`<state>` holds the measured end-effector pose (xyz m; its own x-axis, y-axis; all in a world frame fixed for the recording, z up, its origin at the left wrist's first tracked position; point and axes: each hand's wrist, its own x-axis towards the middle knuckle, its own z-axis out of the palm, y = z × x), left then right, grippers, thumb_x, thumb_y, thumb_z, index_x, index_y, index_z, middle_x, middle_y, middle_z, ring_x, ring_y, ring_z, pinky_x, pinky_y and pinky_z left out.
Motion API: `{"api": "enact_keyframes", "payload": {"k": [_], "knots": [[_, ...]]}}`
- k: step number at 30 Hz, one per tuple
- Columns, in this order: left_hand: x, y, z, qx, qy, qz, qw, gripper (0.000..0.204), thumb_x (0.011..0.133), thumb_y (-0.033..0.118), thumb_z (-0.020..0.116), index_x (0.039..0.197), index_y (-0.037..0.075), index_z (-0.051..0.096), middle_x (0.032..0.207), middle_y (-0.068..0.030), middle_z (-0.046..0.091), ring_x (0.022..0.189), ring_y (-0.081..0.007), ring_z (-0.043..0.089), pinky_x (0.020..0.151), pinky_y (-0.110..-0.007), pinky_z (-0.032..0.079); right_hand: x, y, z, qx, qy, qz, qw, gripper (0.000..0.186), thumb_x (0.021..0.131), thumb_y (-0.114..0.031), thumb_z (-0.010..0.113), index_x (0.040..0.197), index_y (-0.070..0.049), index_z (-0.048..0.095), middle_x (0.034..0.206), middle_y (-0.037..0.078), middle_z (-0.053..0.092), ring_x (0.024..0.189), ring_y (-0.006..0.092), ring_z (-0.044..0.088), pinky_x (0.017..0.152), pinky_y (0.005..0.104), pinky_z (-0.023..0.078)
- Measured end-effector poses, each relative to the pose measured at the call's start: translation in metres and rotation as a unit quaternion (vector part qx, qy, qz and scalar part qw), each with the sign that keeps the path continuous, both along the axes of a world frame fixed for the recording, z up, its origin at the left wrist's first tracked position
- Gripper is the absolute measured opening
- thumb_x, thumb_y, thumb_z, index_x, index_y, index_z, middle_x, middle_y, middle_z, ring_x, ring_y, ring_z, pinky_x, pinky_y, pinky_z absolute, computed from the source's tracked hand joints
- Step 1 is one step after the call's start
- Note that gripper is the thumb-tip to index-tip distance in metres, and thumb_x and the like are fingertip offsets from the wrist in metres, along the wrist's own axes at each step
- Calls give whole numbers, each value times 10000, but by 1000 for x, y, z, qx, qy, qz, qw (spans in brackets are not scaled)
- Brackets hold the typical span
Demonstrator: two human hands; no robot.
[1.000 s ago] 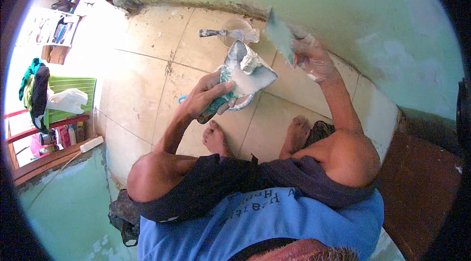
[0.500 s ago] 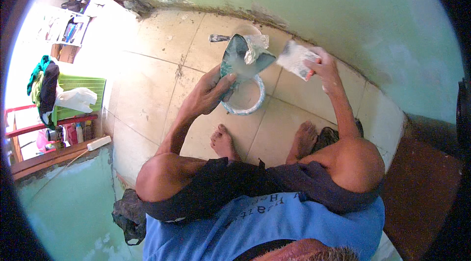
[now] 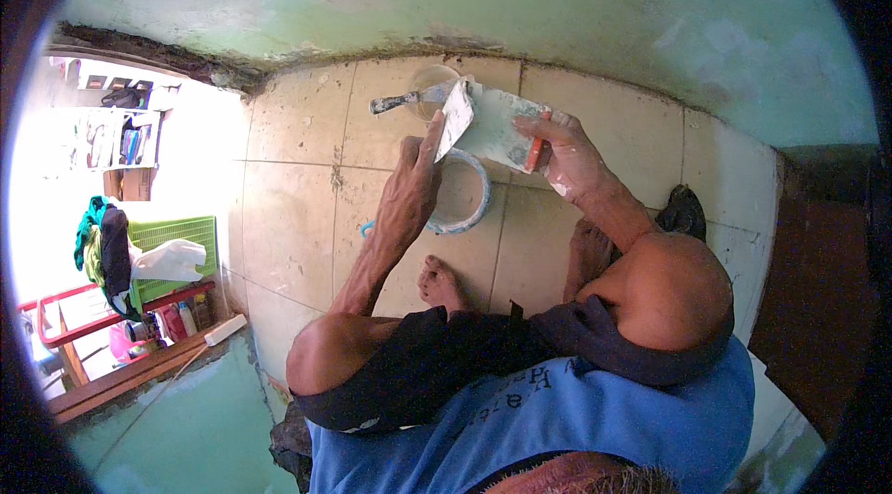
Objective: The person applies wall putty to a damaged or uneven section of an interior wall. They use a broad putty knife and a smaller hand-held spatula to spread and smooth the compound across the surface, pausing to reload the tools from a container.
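My left hand (image 3: 413, 173) is closed on a stiff, putty-smeared sheet (image 3: 454, 122), now tilted nearly edge-on; its fingers are partly hidden behind the wrist. In my right hand (image 3: 571, 155) is a wide, flat putty scraper (image 3: 500, 127) with an orange edge, gripped between thumb and fingers. The scraper's far end meets or overlaps the sheet's edge above the floor. Beneath them sits a round bucket (image 3: 485, 197) with a blue-white, smeared rim and pale contents. Beyond it, a putty knife (image 3: 394, 103) with a dark handle lies across a small round tub (image 3: 437, 76).
A green wall (image 3: 465, 1) rises just past the tiled floor (image 3: 288, 122). My bare feet (image 3: 440, 284) flank the area before the bucket. To the left stand a green crate (image 3: 177, 238) with clothes and a red rail (image 3: 121, 313). A brown panel (image 3: 804, 299) is at right.
The sheet has turned from showing its broad dark face with a putty lump to nearly edge-on. My right hand has moved left, bringing the scraper against or over it. The view has shifted slightly.
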<state>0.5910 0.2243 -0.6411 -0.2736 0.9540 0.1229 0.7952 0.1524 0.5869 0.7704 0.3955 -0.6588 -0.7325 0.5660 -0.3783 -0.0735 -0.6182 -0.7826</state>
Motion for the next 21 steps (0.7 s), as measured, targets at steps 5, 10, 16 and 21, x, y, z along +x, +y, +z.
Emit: {"api": "enact_keyframes", "payload": {"k": [5, 10, 16, 21], "knots": [[-8, -11, -14, -105, -18, 15, 994, 329, 991, 192, 509, 1275, 30, 481, 933, -107, 571, 713, -203, 582, 613, -335, 484, 8, 4, 6, -68, 76, -55, 993, 245, 784, -242, 762, 878, -58, 630, 756, 68, 649, 615, 187, 629, 544, 347, 508], [-22, -5, 8, -171, -396, 60, 900, 342, 992, 219, 513, 1263, 11, 501, 853, -90, 620, 664, -187, 609, 558, -307, 489, 18, 42, 16, 50, 161, 5, 986, 317, 859, -103, 690, 1141, 6, 594, 982, 100, 691, 809, 217, 703, 720, 370, 593], [-18, 2, 68, -189, -617, -19, 763, 316, 987, 303, 506, 987, -12, 540, 755, -66, 617, 451, -86, 522, 394, -210, 415, 26, 27, 41, 499, -5, -58, 865, 275, 884, -25, 649, 1158, -11, 643, 1102, 123, 696, 933, 261, 700, 859, 365, 563], [-8, 0, 82, -161, -645, -18, 747, 314, 989, 299, 504, 1029, -11, 529, 735, -58, 601, 438, -79, 502, 378, -204, 399, 20, 34, 24, 741, 66, 5, 668, 332, 860, 23, 598, 1165, -89, 665, 1198, 99, 672, 1114, 272, 641, 993, 406, 483]]}}
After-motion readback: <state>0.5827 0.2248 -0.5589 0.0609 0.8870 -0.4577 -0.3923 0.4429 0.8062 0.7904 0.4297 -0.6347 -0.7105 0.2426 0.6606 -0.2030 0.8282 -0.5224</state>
